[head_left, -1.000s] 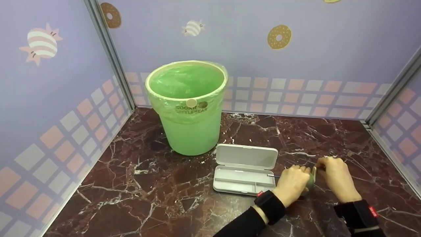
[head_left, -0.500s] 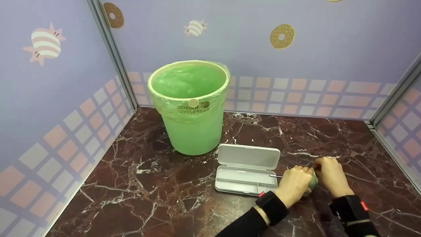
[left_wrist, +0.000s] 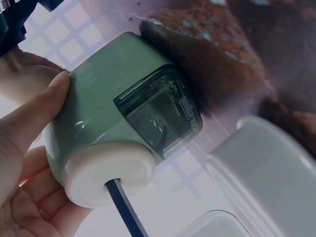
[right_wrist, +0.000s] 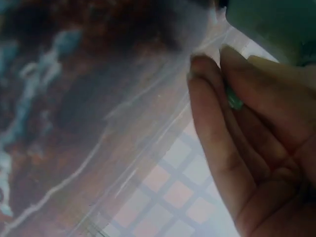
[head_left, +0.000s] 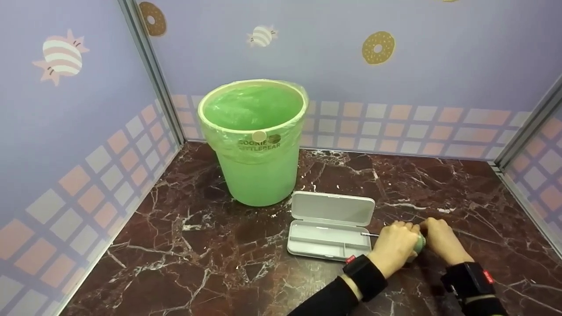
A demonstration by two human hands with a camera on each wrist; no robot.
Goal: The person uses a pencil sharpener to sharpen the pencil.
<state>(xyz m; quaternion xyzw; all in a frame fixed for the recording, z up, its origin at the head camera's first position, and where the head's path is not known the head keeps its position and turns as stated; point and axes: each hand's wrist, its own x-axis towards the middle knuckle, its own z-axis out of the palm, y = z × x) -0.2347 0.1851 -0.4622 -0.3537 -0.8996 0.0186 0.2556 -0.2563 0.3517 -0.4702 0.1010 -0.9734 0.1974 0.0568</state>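
Note:
My left hand [head_left: 395, 245] grips a green crank pencil sharpener [left_wrist: 106, 89] with a clear shavings drawer [left_wrist: 158, 116] and a cream round front. A dark pencil [left_wrist: 124, 207] is stuck in the hole of that front; in the head view its end [head_left: 369, 234] points left over the pencil case. Close to the sharpener's other end is my right hand [head_left: 444, 242]. Its thumb and fingers pinch a small green crank knob [right_wrist: 235, 100], mostly hidden between them. The crank arm itself is hidden behind the hands in the head view.
An open white pencil case [head_left: 332, 210] with divided compartments lies left of the hands. Behind it stands a green bin [head_left: 262, 180] with a plastic liner. Patterned panels [head_left: 395, 87] enclose the dark marble table [head_left: 219, 272], where small white bits lie near the bin.
My right hand has moved round at the sharpener's crank end and now sits slightly lower. The cream crank arm, visible earlier, is out of sight. My left hand stays around the sharpener.

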